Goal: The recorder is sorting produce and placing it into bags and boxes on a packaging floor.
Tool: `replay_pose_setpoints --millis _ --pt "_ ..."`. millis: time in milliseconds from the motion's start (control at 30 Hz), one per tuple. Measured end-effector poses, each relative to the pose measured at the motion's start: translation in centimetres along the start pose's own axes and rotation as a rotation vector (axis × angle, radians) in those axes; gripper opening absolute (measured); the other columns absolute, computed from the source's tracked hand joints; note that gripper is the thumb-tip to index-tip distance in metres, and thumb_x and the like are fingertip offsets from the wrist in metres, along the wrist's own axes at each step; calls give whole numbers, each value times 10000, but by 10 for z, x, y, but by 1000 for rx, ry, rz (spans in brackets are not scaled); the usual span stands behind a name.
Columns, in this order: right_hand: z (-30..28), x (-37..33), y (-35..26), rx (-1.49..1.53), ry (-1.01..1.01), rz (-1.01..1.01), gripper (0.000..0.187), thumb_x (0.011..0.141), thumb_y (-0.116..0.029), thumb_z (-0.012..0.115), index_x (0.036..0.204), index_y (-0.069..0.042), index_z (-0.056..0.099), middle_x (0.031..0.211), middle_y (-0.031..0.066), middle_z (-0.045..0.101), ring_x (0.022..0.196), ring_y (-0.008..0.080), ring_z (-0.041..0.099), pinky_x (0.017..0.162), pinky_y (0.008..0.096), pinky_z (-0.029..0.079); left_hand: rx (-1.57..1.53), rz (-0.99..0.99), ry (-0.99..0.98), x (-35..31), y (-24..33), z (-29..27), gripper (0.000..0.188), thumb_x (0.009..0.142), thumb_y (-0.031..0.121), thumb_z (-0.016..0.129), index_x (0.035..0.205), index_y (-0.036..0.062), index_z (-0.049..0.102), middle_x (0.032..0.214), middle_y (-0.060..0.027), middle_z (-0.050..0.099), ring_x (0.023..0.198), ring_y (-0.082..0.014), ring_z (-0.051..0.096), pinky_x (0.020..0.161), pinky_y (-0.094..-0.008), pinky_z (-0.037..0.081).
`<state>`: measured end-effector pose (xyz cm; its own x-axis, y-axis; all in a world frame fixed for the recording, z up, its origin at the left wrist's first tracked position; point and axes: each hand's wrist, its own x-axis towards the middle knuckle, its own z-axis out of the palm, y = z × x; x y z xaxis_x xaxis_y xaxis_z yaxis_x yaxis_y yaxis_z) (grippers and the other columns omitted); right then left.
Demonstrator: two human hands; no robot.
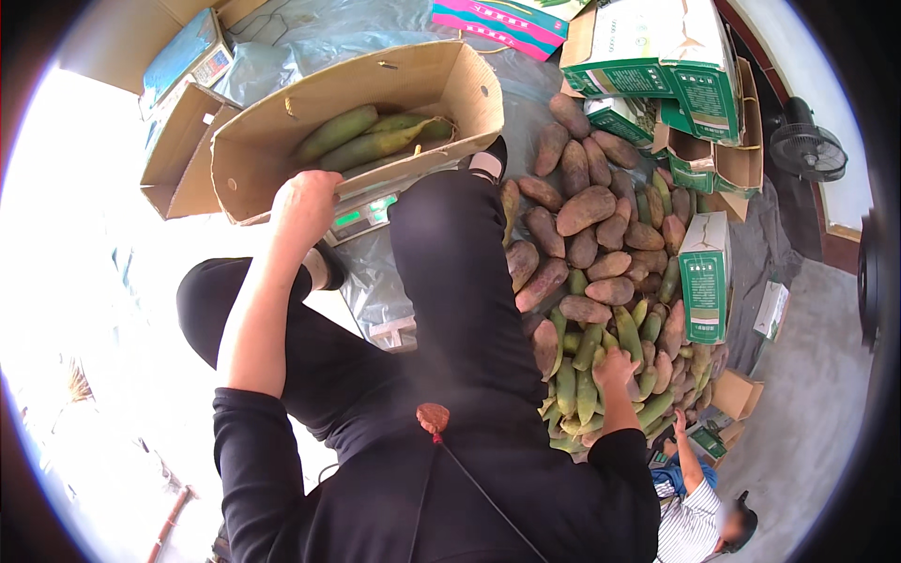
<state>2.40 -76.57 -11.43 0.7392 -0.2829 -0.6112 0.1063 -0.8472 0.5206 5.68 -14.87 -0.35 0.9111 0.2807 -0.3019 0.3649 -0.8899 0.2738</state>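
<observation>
My left hand [305,202] is closed over the near rim of an open cardboard box [347,89]. Inside that box lie several long green radishes [361,147]. The box rests on a scale [364,218] with a lit green display. To my right, my right hand [615,369] reaches down into a heap of produce, its fingers curled round a green radish [587,394] among others like it; the fingertips are partly hidden. Farther up the heap are many reddish-brown, sweet-potato-like roots [587,209].
Green-and-white cartons [704,94] are stacked at the far right, and another carton [704,277] stands beside the heap. A black fan [807,150] is by the wall. At lower right is another person in a striped shirt [690,525]. Clear plastic sheeting [385,300] covers the floor.
</observation>
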Motion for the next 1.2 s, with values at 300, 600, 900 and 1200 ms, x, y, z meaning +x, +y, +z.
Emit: replay_pose_setpoints --millis 300,600,900,1200 --pt "-14 2 -16 579 128 -364 558 672 -79 752 1154 -69 470 1112 141 545 1068 308 536 924 434 417 42 54 46 0 -9 8 171 755 39 561 882 68 672 823 -169 653 822 -340 638 741 -424 513" --pt "-126 23 -35 1451 229 -616 549 751 55 616 1252 -15 403 1167 92 517 1072 197 516 930 329 412 64 84 67 0 -8 7 169 751 30 545 866 59 665 814 -162 656 819 -340 641 735 -422 517" --pt "-344 -50 -95 1856 733 -1195 571 808 13 650 1298 32 357 1265 133 463 1137 218 496 1024 380 367 27 31 -14 1 -6 5 185 771 80 616 946 65 671 859 -190 645 876 -357 615 794 -435 481" --pt "-435 -69 -217 1476 688 -1588 506 744 1 704 1186 -34 461 1093 90 559 1018 203 572 898 329 476 55 19 -49 3 -5 4 203 778 86 611 971 72 673 884 -187 651 897 -350 618 812 -431 482"
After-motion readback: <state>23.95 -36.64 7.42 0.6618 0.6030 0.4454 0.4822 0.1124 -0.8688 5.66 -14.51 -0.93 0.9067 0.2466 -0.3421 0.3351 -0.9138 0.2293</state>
